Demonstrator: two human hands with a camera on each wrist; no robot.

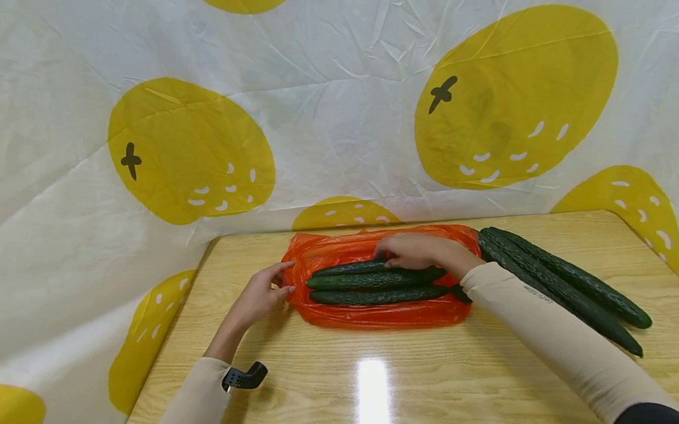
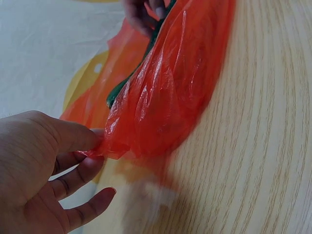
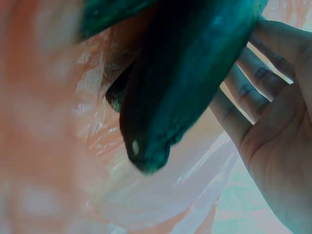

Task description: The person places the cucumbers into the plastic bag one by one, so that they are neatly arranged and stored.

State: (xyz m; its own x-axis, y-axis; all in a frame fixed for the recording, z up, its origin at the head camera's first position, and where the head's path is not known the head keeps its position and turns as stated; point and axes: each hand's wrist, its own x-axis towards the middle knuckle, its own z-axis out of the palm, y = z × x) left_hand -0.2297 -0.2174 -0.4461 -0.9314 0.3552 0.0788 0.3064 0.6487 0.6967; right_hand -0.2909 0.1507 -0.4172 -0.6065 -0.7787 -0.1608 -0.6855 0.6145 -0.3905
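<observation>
A red plastic bag (image 1: 381, 318) lies spread on the wooden table with several dark green cucumbers in its opening. My left hand (image 1: 263, 296) is at the bag's left end; in the left wrist view its thumb and index finger pinch the thin plastic edge, the other fingers apart. My right hand (image 1: 414, 249) reaches over the bag and holds the rearmost cucumber (image 1: 345, 269). Two more, the middle cucumber (image 1: 373, 280) and the front cucumber (image 1: 379, 295), lie parallel before it. In the right wrist view, the fingers (image 3: 258, 78) are against a cucumber's side, partly hidden behind it.
Several loose cucumbers (image 1: 577, 282) lie slantwise on the table right of the bag, partly behind the right forearm. A white curtain (image 1: 340, 127) with yellow fruit prints hangs behind and left of the wooden table (image 1: 304, 396).
</observation>
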